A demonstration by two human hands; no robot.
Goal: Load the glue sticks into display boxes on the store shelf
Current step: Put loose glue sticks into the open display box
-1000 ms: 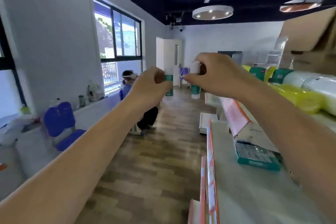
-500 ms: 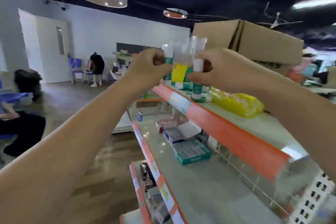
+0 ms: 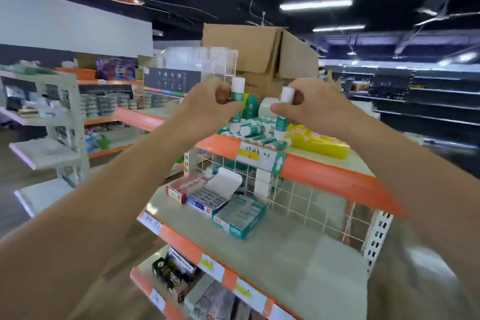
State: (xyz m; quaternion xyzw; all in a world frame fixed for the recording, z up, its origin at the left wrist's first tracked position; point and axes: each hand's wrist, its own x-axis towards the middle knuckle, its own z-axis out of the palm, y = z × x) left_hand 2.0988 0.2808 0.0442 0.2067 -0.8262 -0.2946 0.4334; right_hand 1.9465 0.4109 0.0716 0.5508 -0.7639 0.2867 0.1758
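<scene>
A glue stick (image 3: 237, 89) is pinched upright in the left hand (image 3: 207, 104) and a second glue stick (image 3: 286, 95) in the right hand (image 3: 309, 109), both held above the top shelf (image 3: 324, 169). Loose glue sticks (image 3: 255, 131) are heaped there unboxed, so most of the loading is judged undone.

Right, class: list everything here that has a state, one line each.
left hand: gripping the left glue stick.
left glue stick: capped, held cap-up.
right hand: pinching the right glue stick.
right glue stick: capped, held cap-up.
loose glue sticks: lying heaped on the top shelf.
cardboard box: flaps open.
blue box: lid open.
</scene>
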